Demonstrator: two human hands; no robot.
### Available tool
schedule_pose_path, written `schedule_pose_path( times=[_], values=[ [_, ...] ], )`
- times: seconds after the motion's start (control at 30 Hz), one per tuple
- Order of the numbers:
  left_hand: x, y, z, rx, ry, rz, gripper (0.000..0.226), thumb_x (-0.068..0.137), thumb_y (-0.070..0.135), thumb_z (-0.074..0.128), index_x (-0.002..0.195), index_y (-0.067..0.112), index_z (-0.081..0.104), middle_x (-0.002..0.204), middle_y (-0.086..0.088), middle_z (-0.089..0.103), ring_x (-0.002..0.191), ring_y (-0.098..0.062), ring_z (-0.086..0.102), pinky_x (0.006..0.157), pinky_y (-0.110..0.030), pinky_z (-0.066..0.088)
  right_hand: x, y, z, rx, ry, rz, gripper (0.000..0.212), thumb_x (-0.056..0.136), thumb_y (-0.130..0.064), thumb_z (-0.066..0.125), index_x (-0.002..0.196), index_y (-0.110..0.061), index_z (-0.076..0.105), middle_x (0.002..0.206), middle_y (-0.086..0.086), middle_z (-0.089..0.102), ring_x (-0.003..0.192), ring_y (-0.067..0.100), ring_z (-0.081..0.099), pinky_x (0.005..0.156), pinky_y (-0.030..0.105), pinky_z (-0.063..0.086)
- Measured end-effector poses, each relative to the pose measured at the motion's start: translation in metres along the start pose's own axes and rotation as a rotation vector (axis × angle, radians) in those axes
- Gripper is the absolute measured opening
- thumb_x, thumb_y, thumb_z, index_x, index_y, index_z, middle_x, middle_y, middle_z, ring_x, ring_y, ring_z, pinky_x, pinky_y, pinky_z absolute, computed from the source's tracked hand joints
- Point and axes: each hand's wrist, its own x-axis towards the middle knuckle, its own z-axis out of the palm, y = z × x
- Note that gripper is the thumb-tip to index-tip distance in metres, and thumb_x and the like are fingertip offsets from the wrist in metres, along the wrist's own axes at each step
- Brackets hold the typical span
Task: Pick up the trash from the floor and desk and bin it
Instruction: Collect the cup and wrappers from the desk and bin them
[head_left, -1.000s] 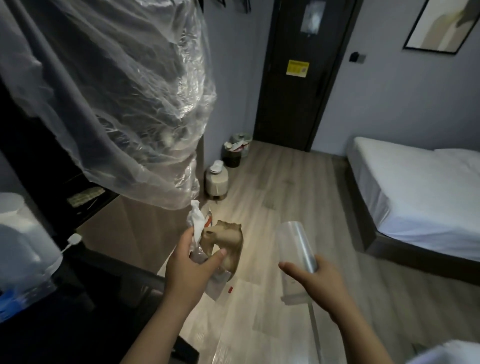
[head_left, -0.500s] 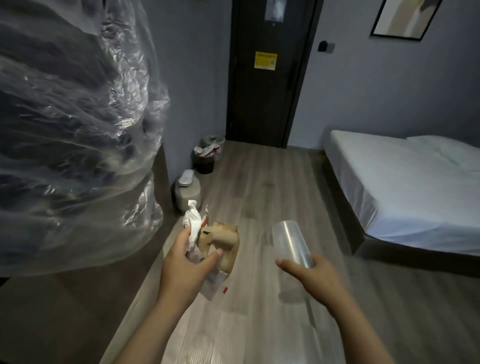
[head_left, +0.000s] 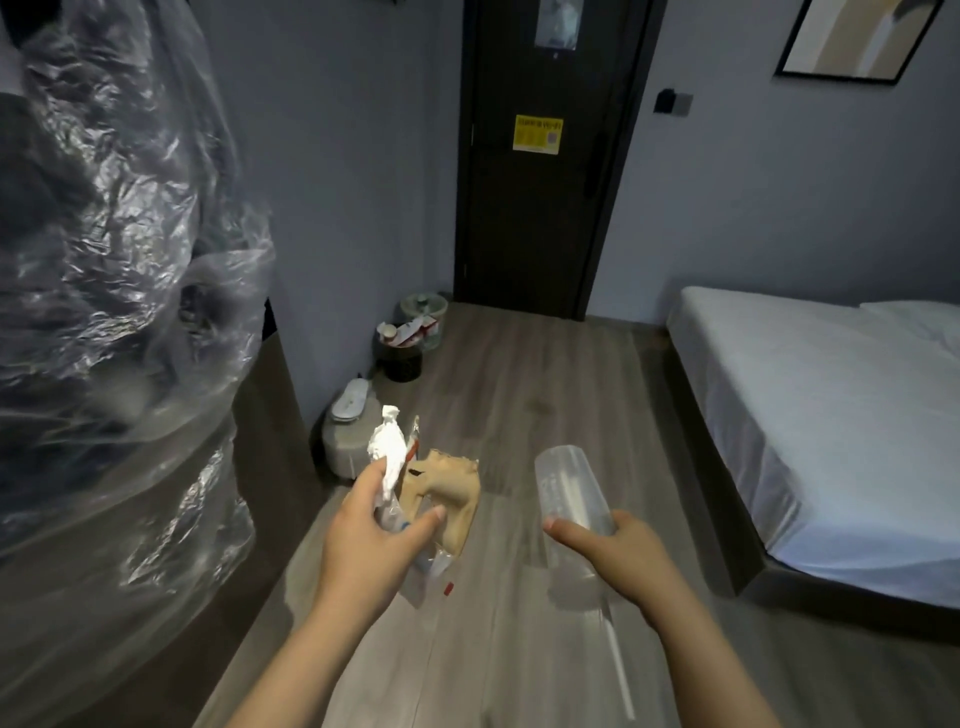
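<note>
Left grip (head_left: 371, 545) clamps bunched wrappers (head_left: 447, 486); right grip (head_left: 618, 551) clasps clear cup (head_left: 569, 483); overfull bundle may shed scraps before far bin (head_left: 400, 366).

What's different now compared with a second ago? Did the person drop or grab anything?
Nothing grabbed or dropped. The person has stepped nearer the bin and door; the plastic sheet has slid left. Unchanged: the left hand grips the crumpled trash, the right hand the clear cup.
</note>
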Motion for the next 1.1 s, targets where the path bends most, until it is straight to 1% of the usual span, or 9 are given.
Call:
schedule_pose_path(
  times=[0.13,0.27,0.4,0.43,0.57,0.67,0.83,0.97,1.1],
  values=[
    [0.074,-0.006,0.028,-0.012,-0.006,-0.017,0.079,0.073,0.031,0.080,0.141,0.021,0.041,0.139,0.003,0.050,0.126,-0.016,0.047,0.105,-0.037,0.042,0.082,-0.020,-0.004,-0.039,-0.016,0.022,0.064,0.065,-0.058,0.077,0.110,-0.014,0.062,0.096,0.003,0.068,0.081,0.017,0.068,0.074,0.034,0.057],
    [0.162,-0.010,0.051,-0.028,0.014,-0.024,0.075,0.075,0.025,0.079,0.140,0.020,0.042,0.134,0.004,0.052,0.123,-0.015,0.048,0.098,-0.030,0.041,0.164,-0.059,-0.003,-0.061,-0.018,0.033,0.063,0.068,-0.058,0.075,0.110,-0.014,0.057,0.098,0.002,0.064,0.085,0.016,0.064,0.076,0.033,0.054],
    [0.258,-0.006,0.063,-0.022,0.017,-0.044,0.060,0.075,0.025,0.078,0.128,0.027,0.050,0.115,0.018,0.056,0.112,-0.010,0.052,0.087,-0.026,0.040,0.248,-0.113,-0.002,-0.075,-0.017,0.035,0.062,0.067,-0.059,0.075,0.107,-0.015,0.058,0.096,0.002,0.065,0.083,0.017,0.065,0.081,0.038,0.056],
    [0.281,-0.005,0.066,-0.014,0.012,-0.044,0.054,0.074,0.026,0.078,0.121,0.030,0.051,0.110,0.020,0.057,0.108,-0.009,0.053,0.084,-0.025,0.040,0.268,-0.125,-0.002,-0.061,-0.007,0.033,0.060,0.068,-0.058,0.075,0.105,-0.015,0.059,0.095,0.003,0.066,0.082,0.018,0.066,0.080,0.038,0.056],
    [0.370,-0.006,0.085,0.021,-0.001,-0.043,0.067,0.073,0.032,0.078,0.133,0.027,0.048,0.122,0.011,0.058,0.112,-0.010,0.054,0.089,-0.028,0.042,0.344,-0.164,0.001,-0.014,-0.007,0.031,0.048,0.072,-0.051,0.077,0.100,-0.016,0.059,0.093,0.004,0.068,0.079,0.017,0.068,0.067,0.030,0.055],
    [0.420,-0.004,0.104,0.019,-0.008,-0.069,0.064,0.074,0.028,0.078,0.131,0.028,0.049,0.116,0.015,0.059,0.105,-0.006,0.054,0.084,-0.025,0.041,0.400,-0.176,0.003,-0.009,-0.035,0.055,0.053,0.069,-0.050,0.078,0.106,-0.015,0.064,0.092,0.004,0.071,0.078,0.017,0.070,0.066,0.029,0.056],
    [0.515,-0.013,0.138,0.007,0.014,-0.088,0.058,0.072,0.020,0.079,0.125,0.026,0.055,0.108,0.015,0.065,0.102,-0.007,0.060,0.082,-0.022,0.044,0.504,-0.207,0.000,-0.016,-0.080,0.031,0.032,0.078,-0.038,0.075,0.099,-0.018,0.060,0.089,0.003,0.069,0.077,0.015,0.068,0.058,0.022,0.050],
    [0.593,-0.011,0.169,-0.010,0.061,-0.116,0.051,0.073,0.020,0.078,0.117,0.032,0.057,0.099,0.015,0.068,0.095,-0.004,0.062,0.076,-0.022,0.044,0.599,-0.241,-0.004,-0.053,-0.084,-0.001,0.044,0.074,-0.039,0.076,0.105,-0.014,0.059,0.097,0.006,0.069,0.085,0.021,0.068,0.078,0.035,0.056],
    [0.665,0.003,0.197,-0.025,0.100,-0.148,0.040,0.075,0.017,0.077,0.098,0.043,0.057,0.085,0.024,0.068,0.076,0.007,0.061,0.067,-0.019,0.042,0.687,-0.282,-0.017,-0.129,-0.142,-0.048,0.052,0.073,-0.044,0.073,0.111,-0.015,0.054,0.101,0.003,0.065,0.089,0.020,0.066,0.083,0.039,0.055]
  ],
)
